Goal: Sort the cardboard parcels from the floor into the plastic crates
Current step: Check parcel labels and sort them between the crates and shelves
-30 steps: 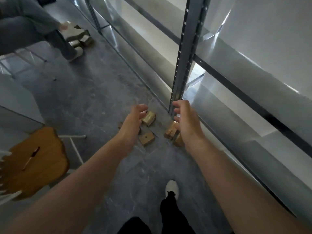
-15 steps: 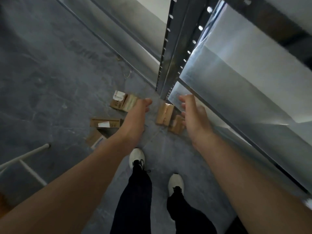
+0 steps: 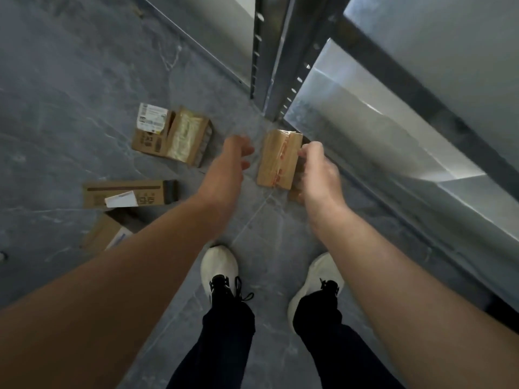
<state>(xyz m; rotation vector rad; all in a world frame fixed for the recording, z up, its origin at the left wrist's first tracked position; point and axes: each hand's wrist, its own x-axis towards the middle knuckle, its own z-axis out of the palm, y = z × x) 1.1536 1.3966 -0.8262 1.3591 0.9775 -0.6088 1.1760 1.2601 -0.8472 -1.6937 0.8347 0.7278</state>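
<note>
Head | 5 parcels [image 3: 123, 193] on floor [image 3: 70, 66] | right hand [image 3: 317, 172] fingers grip taped parcel [image 3: 276, 161] | left hand [image 3: 227, 164] fingers loose

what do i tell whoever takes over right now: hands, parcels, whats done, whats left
Hands: left hand loosely curled, holds nothing, beside the taped parcel. The right hand appears to grip that parcel's right edge, down near the floor.
Lying loose: labelled parcel, long parcel and a fourth parcel partly hidden by the left arm, all to the left.
Done: no parcel seen in a crate.
Left: put the taped parcel in a crate, then the others.
</note>
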